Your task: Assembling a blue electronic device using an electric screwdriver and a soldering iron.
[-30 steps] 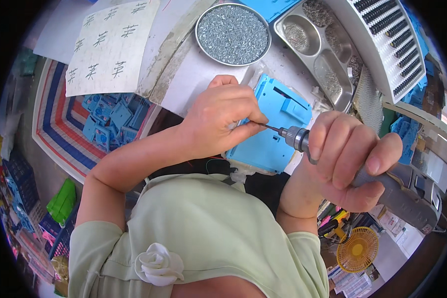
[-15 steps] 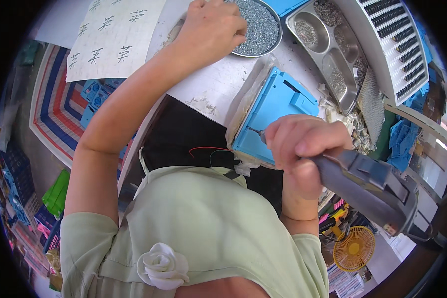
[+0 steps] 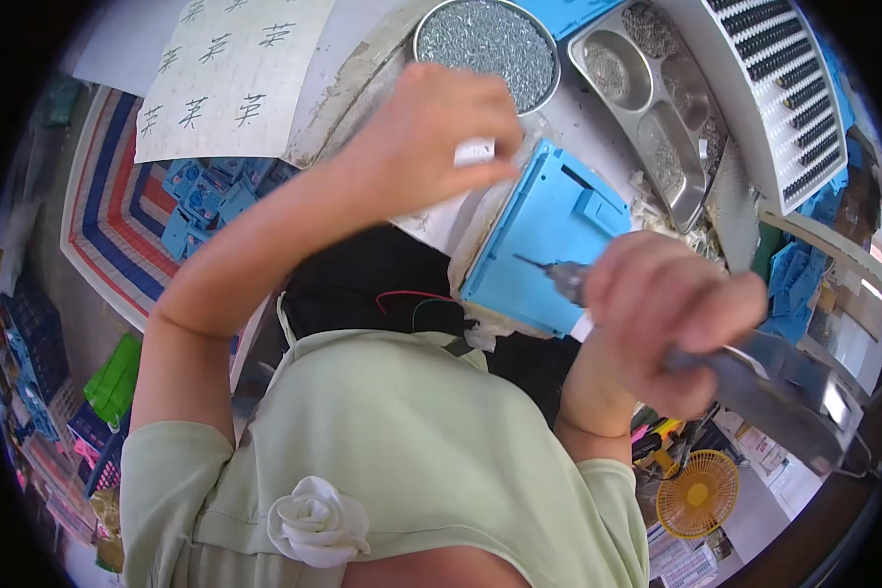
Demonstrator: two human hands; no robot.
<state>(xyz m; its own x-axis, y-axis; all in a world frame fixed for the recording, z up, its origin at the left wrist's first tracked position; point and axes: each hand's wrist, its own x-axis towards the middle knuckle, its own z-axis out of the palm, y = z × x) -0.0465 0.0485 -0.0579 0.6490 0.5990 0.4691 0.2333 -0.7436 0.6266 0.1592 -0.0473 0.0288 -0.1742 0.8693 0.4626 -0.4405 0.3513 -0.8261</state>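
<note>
My right hand [image 3: 671, 318] is wrapped round a dark grey electric screwdriver [image 3: 784, 397], its thin bit pointing left above the blue plastic panel [image 3: 544, 240]. The bit's tip looks raised off the panel. This panel is rectangular, with a slot and a raised block, and sits on a worn, pale-edged support [image 3: 480, 230] at the table's front edge. Between the panel and a round metal bowl of small silver screws [image 3: 485, 49] is my left hand [image 3: 451, 137], blurred by motion. Its fingers are curled toward the thumb, and anything they pinch is too small to make out.
A metal compartment tray [image 3: 661, 147] with small parts stands right of the bowl, beside a white rack [image 3: 789, 98] with rows of black pieces. A paper with handwriting [image 3: 230, 78] lies at the far left. Blue parts [image 3: 196, 201] lie in a striped bag below. A yellow fan [image 3: 698, 493] is lower right.
My left hand has come away from the screw bowl toward the panel. My right hand has drawn the screwdriver to the right and back, lifting its bit from the panel's left edge.
</note>
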